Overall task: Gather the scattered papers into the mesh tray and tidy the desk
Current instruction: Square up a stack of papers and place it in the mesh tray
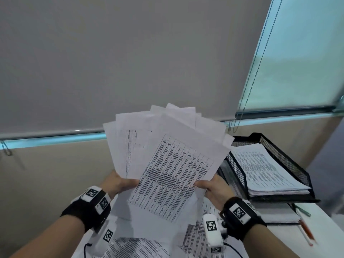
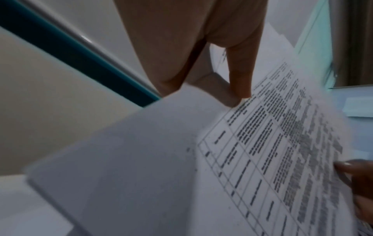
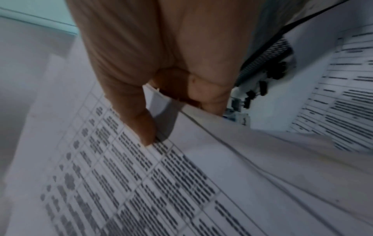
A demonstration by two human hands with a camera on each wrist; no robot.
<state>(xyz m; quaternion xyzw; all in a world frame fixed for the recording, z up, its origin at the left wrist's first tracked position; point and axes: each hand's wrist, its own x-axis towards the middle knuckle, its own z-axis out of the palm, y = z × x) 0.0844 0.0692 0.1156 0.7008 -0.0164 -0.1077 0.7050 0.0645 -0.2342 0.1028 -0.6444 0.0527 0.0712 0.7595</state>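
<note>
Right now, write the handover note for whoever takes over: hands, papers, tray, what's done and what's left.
Left hand: grips the left edge of the fanned bundle of papers, thumb on top.
Right hand: grips the bundle's right edge.
The bundle is held up above the desk, uneven, sheets splayed.
Mesh tray, at the right of the desk, already holds a stack of printed sheets.
Loose sheets lie on the desk below the hands; pens lie in front of the tray.
Left: square the bundle, put it in the tray, gather the loose sheets, tidy the pens.
</note>
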